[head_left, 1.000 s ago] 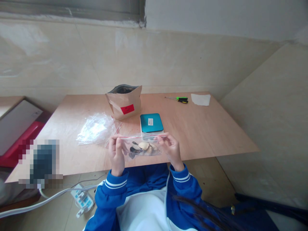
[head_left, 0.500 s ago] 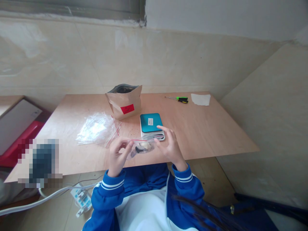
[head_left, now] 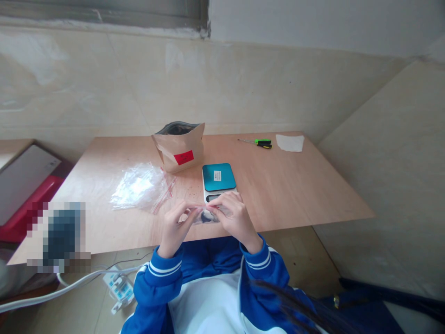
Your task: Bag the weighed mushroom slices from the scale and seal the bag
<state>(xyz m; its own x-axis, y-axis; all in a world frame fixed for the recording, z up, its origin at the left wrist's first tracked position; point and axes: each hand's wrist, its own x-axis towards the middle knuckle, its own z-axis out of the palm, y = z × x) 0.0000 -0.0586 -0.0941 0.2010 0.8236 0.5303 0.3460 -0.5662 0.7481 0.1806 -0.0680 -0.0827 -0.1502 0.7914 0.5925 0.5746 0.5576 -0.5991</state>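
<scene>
A small clear zip bag with something dark inside hangs between my hands, just above the table's front edge. My left hand pinches its top edge at the left. My right hand has its fingers closed on the same top edge, close to the left fingertips, and hides part of the bag. Right behind the hands sits a small digital scale with a teal platform; its lower front is partly covered by my right hand.
A pile of clear zip bags lies on the left of the table. Behind it stands an open brown paper pouch with a red label. Screwdrivers and a white paper piece lie at the back right. A power strip is below.
My right hand has moved left along the bag's top edge, from its right end to beside my left fingertips, and its fingers have closed. My left hand keeps its pinch.
</scene>
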